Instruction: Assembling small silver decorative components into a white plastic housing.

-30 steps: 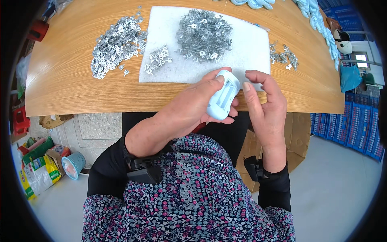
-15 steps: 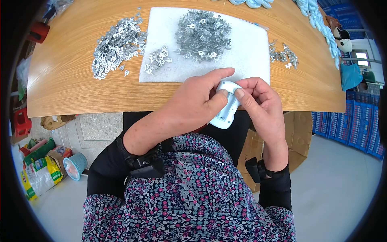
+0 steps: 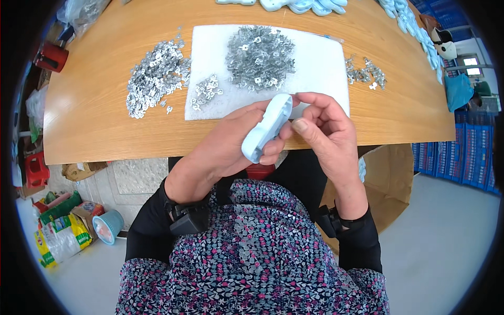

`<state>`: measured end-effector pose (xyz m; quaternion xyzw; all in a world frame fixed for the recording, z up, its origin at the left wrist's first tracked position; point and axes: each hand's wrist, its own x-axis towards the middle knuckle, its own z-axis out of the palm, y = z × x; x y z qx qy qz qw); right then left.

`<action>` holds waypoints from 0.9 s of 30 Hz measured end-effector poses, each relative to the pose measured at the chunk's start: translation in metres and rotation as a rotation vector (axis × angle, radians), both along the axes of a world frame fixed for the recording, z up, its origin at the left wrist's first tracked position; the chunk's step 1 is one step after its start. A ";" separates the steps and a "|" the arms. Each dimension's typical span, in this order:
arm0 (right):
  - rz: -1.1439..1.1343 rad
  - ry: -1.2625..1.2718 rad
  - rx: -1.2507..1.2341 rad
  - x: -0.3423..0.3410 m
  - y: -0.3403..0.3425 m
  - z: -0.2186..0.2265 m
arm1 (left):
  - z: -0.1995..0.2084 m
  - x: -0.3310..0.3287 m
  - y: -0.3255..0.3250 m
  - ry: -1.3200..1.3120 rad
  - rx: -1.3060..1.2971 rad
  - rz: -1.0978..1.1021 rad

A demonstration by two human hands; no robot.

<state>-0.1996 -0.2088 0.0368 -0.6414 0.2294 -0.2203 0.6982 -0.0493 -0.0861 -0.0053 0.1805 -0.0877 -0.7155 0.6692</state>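
Broad and brown, the bench (image 3: pixel 94 121) swept right across the view, and there on it lay the mat (image 3: pixel 320 65), white and flat! On the far side, pale blue shells (image 3: pixel 304 5) crowded together. Then came the hands: the left hand (image 3: pixel 220 136), fingers clamped on something light blue, and the right hand (image 3: pixel 333 139) just beside it, thumb and forefinger apart. Metal everywhere! A big pile (image 3: pixel 261 58) sat on the mat, and left of it a heap (image 3: pixel 157 76) spread over the bench. And there was the case (image 3: pixel 268 126), light blue, tilted on edge in the left fingers near the bench's front edge, hollow side facing right; whether the right forefinger touched its top end, you could not tell. Smaller still, a cluster (image 3: pixel 366 73) lay right of the mat, and a few clips (image 3: pixel 205 92) on the mat's left side.
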 end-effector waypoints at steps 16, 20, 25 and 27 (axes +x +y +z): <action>-0.056 0.023 -0.036 -0.010 -0.003 -0.006 | 0.006 -0.006 -0.003 -0.101 0.036 0.057; 0.039 0.101 -0.406 -0.011 0.014 0.004 | 0.006 -0.015 -0.008 -0.581 0.245 0.249; 0.002 0.040 0.120 -0.007 0.013 0.005 | 0.017 -0.014 0.001 -0.434 0.072 0.292; 0.125 0.072 0.116 -0.005 0.018 0.005 | 0.016 -0.008 0.009 -0.353 0.031 0.250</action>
